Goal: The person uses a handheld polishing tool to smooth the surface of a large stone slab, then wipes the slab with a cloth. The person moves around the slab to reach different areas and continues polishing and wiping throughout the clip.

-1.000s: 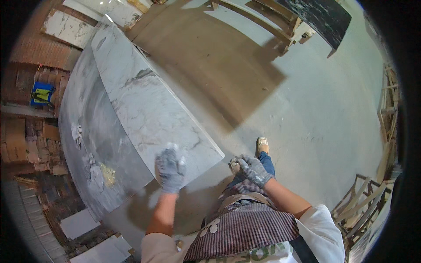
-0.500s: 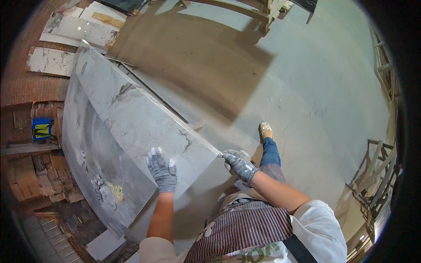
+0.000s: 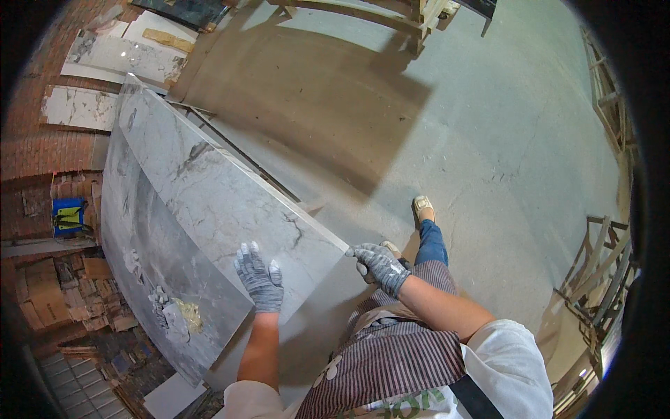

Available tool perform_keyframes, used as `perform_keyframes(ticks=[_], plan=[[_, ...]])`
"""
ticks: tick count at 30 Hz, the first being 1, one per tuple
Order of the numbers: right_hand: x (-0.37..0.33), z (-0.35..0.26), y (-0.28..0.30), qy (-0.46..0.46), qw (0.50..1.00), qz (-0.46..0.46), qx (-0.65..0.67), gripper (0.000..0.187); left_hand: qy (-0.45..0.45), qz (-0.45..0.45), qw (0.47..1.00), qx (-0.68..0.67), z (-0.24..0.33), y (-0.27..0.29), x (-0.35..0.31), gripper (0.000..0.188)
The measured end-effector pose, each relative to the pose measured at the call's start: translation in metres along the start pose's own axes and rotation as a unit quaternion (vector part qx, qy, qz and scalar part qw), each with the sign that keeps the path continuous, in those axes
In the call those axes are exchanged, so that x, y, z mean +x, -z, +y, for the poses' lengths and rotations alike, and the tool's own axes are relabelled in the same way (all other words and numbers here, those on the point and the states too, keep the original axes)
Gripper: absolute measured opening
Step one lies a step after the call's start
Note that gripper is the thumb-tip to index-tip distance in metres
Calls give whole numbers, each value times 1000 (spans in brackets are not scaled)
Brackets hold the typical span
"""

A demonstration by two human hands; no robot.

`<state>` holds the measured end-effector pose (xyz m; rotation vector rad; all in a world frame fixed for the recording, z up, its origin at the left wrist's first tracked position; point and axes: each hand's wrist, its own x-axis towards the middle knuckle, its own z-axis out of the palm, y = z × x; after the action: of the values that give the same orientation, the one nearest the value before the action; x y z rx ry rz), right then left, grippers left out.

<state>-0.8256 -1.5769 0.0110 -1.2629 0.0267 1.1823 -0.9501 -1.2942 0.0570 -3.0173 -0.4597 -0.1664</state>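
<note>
A long white marble-look slab [image 3: 209,178] with grey veins lies on a larger grey table slab [image 3: 157,223], its near end jutting past the table. My left hand [image 3: 260,283], in a grey glove with whitened fingertips, rests flat on the near part of the white slab, fingers stretched out. At the slab's near right corner is my right hand [image 3: 382,267], gloved alike, its fingers curled together and the fingertips at the edge. Anything small inside those fingers is hidden.
Grey-white rubble and a yellowish crumpled piece [image 3: 188,315] sit on the table slab. Stone offcuts [image 3: 80,108] lie at the far left, near a blue-and-yellow item [image 3: 68,216] and stacked cardboard [image 3: 45,297]. Wooden frames stand at right [image 3: 593,272] and at the back [image 3: 363,12].
My right hand has shifted slightly at the slab's corner. My left hand stays flat on the slab, with little change. The whole view has tilted slightly.
</note>
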Motion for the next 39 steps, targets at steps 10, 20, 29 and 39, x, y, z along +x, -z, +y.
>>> perform_keyframes(ticks=[10, 20, 29, 39], plan=[[13, -7, -3, 50, 975, 48, -213, 16, 7, -5, 1000, 4, 2, 4, -1, 65], [17, 14, -1, 57, 990, 25, -127, 23, 10, -14, 1000, 5, 7, 8, 3, 65], [49, 67, 36, -82, 974, -209, 23, 36, 5, -6, 1000, 2, 10, 7, 6, 64], [19, -3, -1, -2, 888, -108, -447, 40, 6, -3, 1000, -1, 10, 9, 4, 64]])
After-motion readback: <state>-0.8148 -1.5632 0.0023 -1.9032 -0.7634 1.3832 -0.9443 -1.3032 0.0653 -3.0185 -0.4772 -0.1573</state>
